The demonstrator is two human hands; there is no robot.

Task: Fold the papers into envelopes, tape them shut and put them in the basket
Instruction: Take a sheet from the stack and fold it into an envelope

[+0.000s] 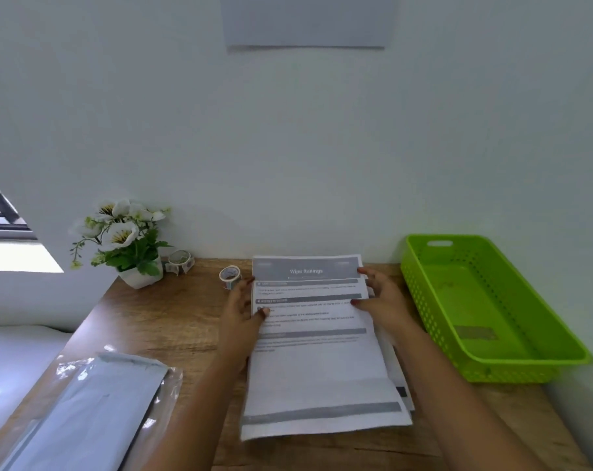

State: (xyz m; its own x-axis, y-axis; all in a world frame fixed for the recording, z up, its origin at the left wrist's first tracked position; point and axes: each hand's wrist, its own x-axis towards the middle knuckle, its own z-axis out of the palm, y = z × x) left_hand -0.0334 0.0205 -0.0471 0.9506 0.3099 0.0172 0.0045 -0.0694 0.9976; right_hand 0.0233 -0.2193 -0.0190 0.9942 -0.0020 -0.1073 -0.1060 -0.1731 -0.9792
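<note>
My left hand (242, 314) and right hand (383, 300), apart, pinch one paper stack (315, 362) by its edges (sheets uncountable). Two rolls sit left, near tape roll (230, 276) and far tape roll (179, 261); one basket (420, 294) right.

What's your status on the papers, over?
Left hand, right hand grip printed paper stack at its side edges. Green basket holds no envelopes. Nothing between stack and basket.

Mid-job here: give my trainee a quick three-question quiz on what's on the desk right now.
1. True or false: the green basket stands left of the papers.
2. How many tape rolls are on the table?
3. What holds the papers: A) the left hand only, B) the right hand only, C) both?
Key: 1 false; 2 two; 3 C.
</note>
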